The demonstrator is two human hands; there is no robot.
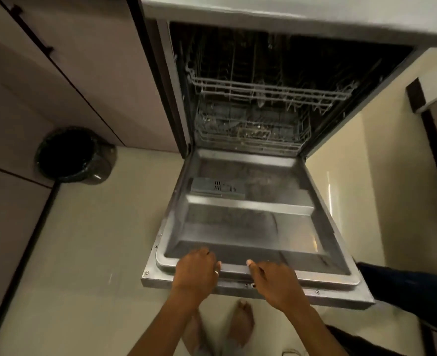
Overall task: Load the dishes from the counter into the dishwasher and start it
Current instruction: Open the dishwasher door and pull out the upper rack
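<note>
The dishwasher stands open under the counter [289, 11]. Its steel door [250, 222] hangs lowered toward me, inner side up, with a grey detergent box [217, 187] on it. My left hand [196, 273] and my right hand [274, 281] both grip the door's top edge, fingers curled over it, thumbs on the inner rim. Inside, the upper rack [271, 92] and lower rack [250, 132] sit pushed in. Both racks look bare of dishes, though the cavity is dark. No dishes show in this view.
A bin with a black liner [71, 155] stands on the pale floor at the left, against beige cabinet fronts [71, 73]. My bare feet [240, 322] are under the door edge. A dark-clothed leg [405, 283] reaches in from the right.
</note>
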